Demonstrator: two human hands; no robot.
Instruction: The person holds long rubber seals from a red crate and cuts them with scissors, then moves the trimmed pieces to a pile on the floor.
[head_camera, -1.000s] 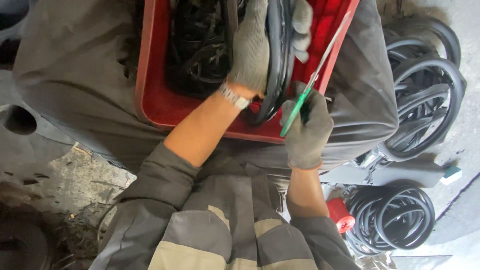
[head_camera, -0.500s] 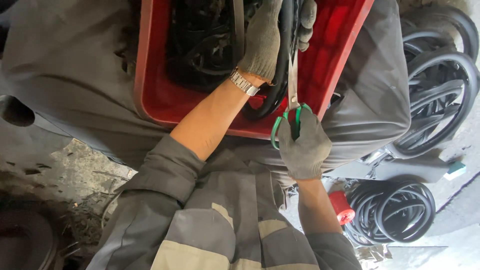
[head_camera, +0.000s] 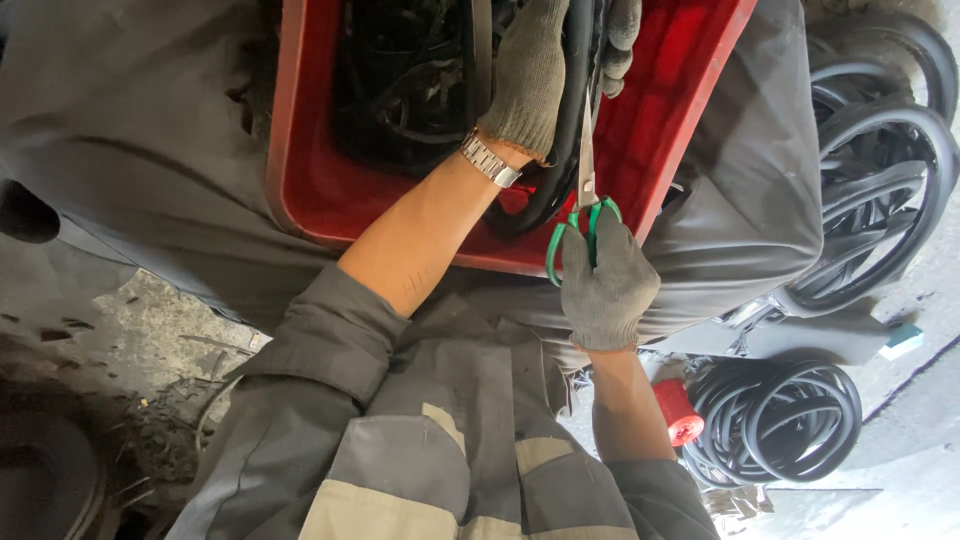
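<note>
The left hand (head_camera: 535, 75), in a grey knit glove with a metal wristwatch (head_camera: 490, 160) at the wrist, reaches into the red plastic crate (head_camera: 680, 120) and has its fingers (head_camera: 620, 40) wrapped round a black rubber strip (head_camera: 572, 110), which runs down from the grip and curves along the crate's near edge; the right hand (head_camera: 605, 290), gloved the same way, holds a pair of green-handled scissors (head_camera: 582, 215) just at that near edge, its fingers threaded through the green loops and closed on them, the blades pointing up along the strip (whether the blades are parted or shut I cannot tell, since they lie edge-on against the black rubber); the crate rests across the person's lap on grey trousers, and its far part is full of tangled black rubber pieces (head_camera: 410, 90); on the floor to the right lie coiled black rubber rings (head_camera: 780, 420) with a small red cylinder (head_camera: 680, 412) just beside them, and further up on that side larger black rubber hoops (head_camera: 880, 190) overlap one another; grey sleeves with pale bands fill the bottom of the view.
</note>
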